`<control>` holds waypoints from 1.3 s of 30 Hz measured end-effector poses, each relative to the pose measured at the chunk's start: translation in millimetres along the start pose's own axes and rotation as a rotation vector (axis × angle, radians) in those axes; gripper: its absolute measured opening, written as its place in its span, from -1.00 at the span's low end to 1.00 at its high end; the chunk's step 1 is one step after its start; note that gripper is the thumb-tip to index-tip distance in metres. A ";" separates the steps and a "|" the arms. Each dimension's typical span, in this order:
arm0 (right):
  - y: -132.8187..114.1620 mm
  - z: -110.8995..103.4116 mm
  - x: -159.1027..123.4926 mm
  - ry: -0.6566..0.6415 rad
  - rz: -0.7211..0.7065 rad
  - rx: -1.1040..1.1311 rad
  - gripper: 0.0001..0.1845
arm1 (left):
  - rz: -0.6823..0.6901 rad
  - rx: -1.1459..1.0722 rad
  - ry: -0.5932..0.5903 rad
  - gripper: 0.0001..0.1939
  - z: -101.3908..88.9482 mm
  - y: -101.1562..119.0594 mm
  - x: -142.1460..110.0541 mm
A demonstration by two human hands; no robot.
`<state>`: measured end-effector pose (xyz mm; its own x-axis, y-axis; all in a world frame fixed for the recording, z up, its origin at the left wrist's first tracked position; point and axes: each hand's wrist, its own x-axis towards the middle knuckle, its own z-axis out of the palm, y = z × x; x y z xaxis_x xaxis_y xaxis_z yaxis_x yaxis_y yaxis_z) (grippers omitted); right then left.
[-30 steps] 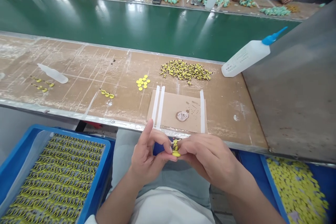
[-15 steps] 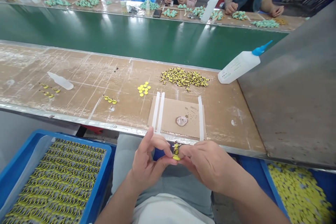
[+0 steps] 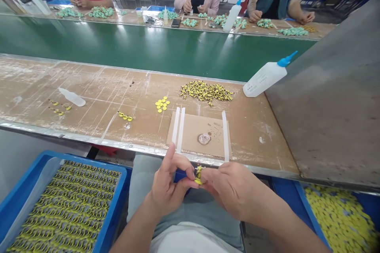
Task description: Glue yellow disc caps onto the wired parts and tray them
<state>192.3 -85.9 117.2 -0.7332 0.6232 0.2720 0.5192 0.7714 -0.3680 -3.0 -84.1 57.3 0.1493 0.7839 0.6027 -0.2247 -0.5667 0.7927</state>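
The worker's left hand (image 3: 169, 185) is above the lap, its grip pinching a small yellow-and-dark figure (image 3: 198, 174) low down, at the round yellow base. The right hand (image 3: 234, 189) meets it from the opposite side, its grip closed on the same figure; from where I stand, the fingertips are partly hidden. The figure is upright between the two hands, just short of the near edge of the tabletop (image 3: 249, 138).

Lower left, a blue tray (image 3: 122, 178) carries close rows of yellow-and-dark pieces (image 3: 68, 205). Lower right, a second tray (image 3: 311, 214), also blue, holds loose yellow discs (image 3: 341, 217).

On the tabletop, nearest the hands, lies a cardboard sheet (image 3: 190, 126) bearing strips of white tape (image 3: 225, 134) and a round whitish smear (image 3: 204, 139). To its left are a short row of pieces (image 3: 125, 116) and, well apart, a further small group (image 3: 59, 107) beside a flat translucent object (image 3: 72, 97). Beyond the sheet lie a cluster of discs (image 3: 162, 104) and a heap of yellow-and-dark parts (image 3: 206, 91). A white bottle (image 3: 264, 80) with a blue nozzle is near the metal panel (image 3: 332, 99).

Past the green belt (image 3: 118, 49), co-workers are positioned behind mint-green heaps (image 3: 101, 12).
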 end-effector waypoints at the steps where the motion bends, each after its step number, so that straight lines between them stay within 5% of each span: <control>1: -0.3 -0.1 -0.3 -0.007 0.003 0.006 -0.79 | -0.006 -0.004 -0.001 -0.16 0.8 -0.2 -0.5; 7: -1.6 -0.9 -1.6 0.010 0.003 0.027 -0.78 | -0.007 -0.036 -0.013 -0.17 2.1 -1.7 -2.4; 16: 1.8 2.8 -4.3 0.237 -0.031 0.198 -0.94 | 0.057 -0.030 0.051 -0.19 -1.4 -1.7 -1.2; 19: -2.8 6.8 -4.6 0.376 0.128 0.389 -0.68 | 0.042 -0.010 0.058 -0.18 -2.2 -0.8 -3.1; 22: -6.1 13.1 -2.8 0.423 0.376 0.836 -0.59 | 0.017 -0.015 0.036 -0.16 -1.8 1.0 -4.4; 26: -1.9 23.2 1.6 0.270 0.626 1.314 -0.76 | -0.020 -0.015 -0.037 -0.16 -2.4 2.0 -4.6; 32: 1.1 28.0 8.6 0.095 0.803 1.445 -0.74 | -0.032 0.075 -0.114 -0.16 -11.2 0.6 -7.1; 35: -3.0 30.6 14.1 0.183 0.911 1.405 -0.70 | -0.025 0.076 -0.006 -0.18 -13.3 -2.0 -10.0; 39: -4.1 43.7 23.4 0.381 0.841 1.361 -0.74 | -0.015 0.123 0.242 -0.16 -11.7 -6.8 -19.9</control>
<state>153.8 -80.2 86.2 -0.2116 0.9357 -0.2822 -0.2037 -0.3247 -0.9236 -15.7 -92.8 38.9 -0.0865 0.8217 0.5634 -0.1029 -0.5698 0.8153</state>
